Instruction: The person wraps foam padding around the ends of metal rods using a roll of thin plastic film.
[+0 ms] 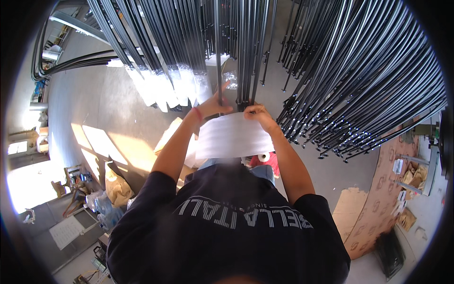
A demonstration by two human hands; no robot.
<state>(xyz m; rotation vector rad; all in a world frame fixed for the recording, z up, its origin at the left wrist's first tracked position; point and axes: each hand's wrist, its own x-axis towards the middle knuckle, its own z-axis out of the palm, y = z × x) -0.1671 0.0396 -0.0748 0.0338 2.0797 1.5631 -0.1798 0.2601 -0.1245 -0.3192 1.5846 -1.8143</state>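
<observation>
A pale, soft-looking white sheet (pixel 231 137) spans the space in front of my body, just below the lower ends of a bundle of upright black rods (pixel 246 57). My right hand (pixel 259 115) is curled closed on the sheet's upper right edge, beside the rod ends. Slightly blurred, my left hand (pixel 215 105) is at a single black rod (pixel 219 52) left of the bundle; its fingers appear to be round the rod, with the thumb toward the bundle. Whether the sheet is a flat piece or a sleeve cannot be seen.
More black rods (pixel 170 38) hang at the left, their lower ends in white wrapping (pixel 165 90). A dense row of bare rods (pixel 364 90) curves along the right. A red roll-like item (pixel 266 163) is below the sheet; flattened cardboard (pixel 373 203) lies at the right.
</observation>
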